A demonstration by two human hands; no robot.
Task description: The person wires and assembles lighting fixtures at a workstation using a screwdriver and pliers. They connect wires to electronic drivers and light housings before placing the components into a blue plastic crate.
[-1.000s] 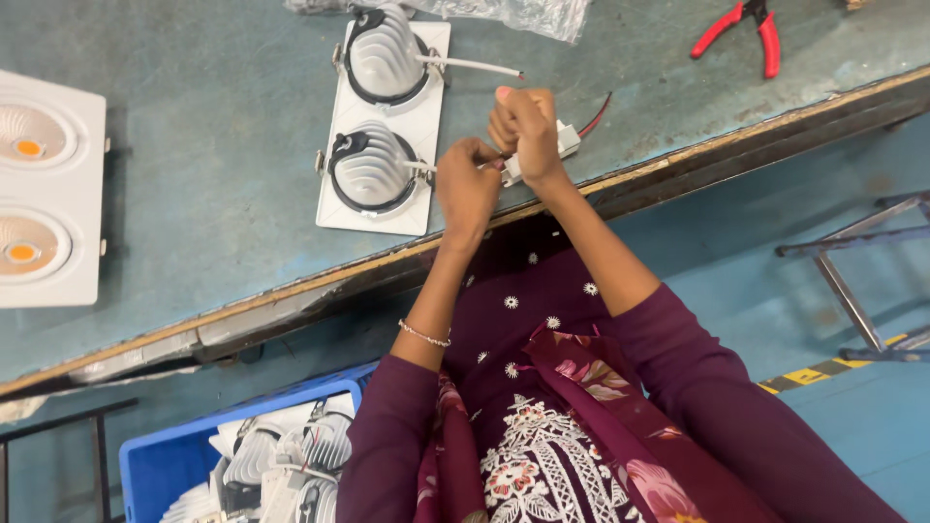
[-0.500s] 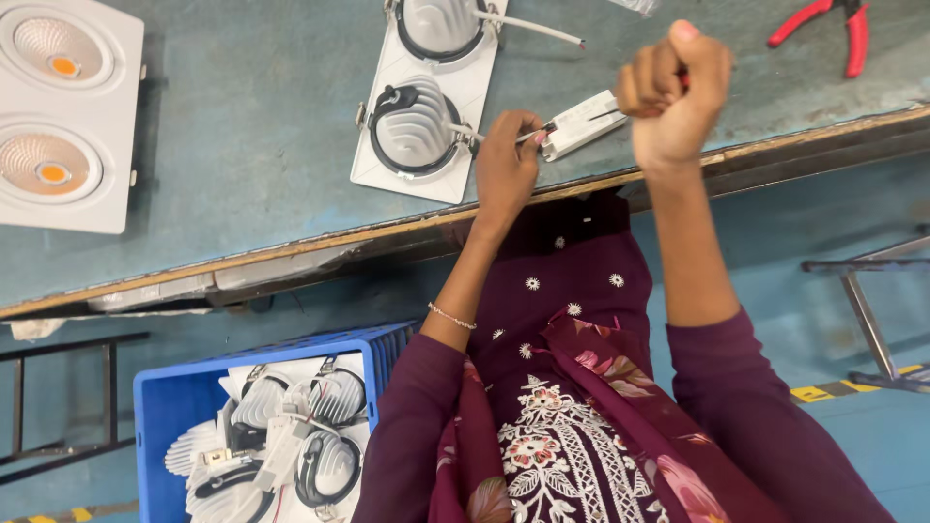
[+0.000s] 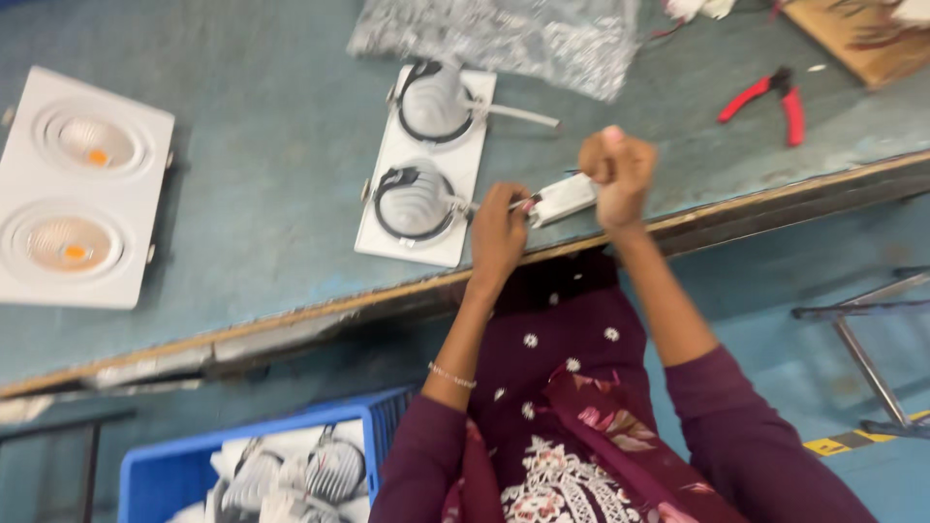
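1. Small white driver box — lying at the near edge of the bench, just right of the white twin-lamp fitting, which sits back side up with its two finned heat sinks showing.
2. Head view, left hand: fingers closed down at the box's left end, pinching where the short lead from the nearer heat sink meets it. Too blurred to tell exactly what is pinched.
3. Head view, right hand: closed in a fist, thumb up, held above the box's right end. Can't tell whether anything is inside the fist.
4. Change: a second ago both hands were bunched together at the box; half a second ago the right had pulled up and away. Now it has dropped back close over the box, and the left has stayed put on the joint. Reads like a pull or tightening stroke on the wiring, my guess only.
5. Around it: second twin fitting face up far left, red-handled pliers well right, silver bag behind, blue crate of more fittings below the bench.
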